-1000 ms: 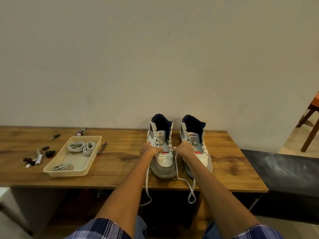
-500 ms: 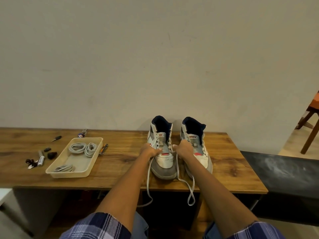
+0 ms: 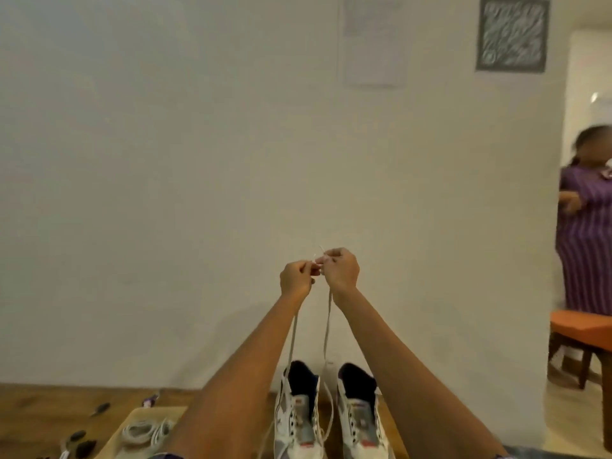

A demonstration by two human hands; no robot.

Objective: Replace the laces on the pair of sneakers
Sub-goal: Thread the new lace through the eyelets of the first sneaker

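Hands raised well above the surface, close together in front of the wall. Left hand (image 3: 295,279): fingers curled, pinching one end of the white lace (image 3: 292,339) between thumb and fingertips. Right hand (image 3: 340,270): fingers curled, pinching the other end; a short tip of lace sticks up above the fingers. The two hands almost touch at the pinch points. Both lace strands run down from the hands, roughly parallel, to the left sneaker (image 3: 297,415), where they enter the upper eyelets; some slack hangs along its right side.

Left sneaker and right sneaker (image 3: 361,419) stand upright side by side on the wooden surface (image 3: 29,405) against the wall, toes toward the camera, partly cut off by the lower frame edge. Whether the right sneaker carries a lace cannot be told.

Tray (image 3: 139,413), beige, left of the sneakers, partly hidden by the left forearm: holds coiled grey laces (image 3: 140,432). Small dark items (image 3: 81,440) lie on the surface left of the tray; too blurred to identify.

Person in a purple striped garment (image 3: 584,240) stands at the far right, beside an orange-seated stool (image 3: 583,329).
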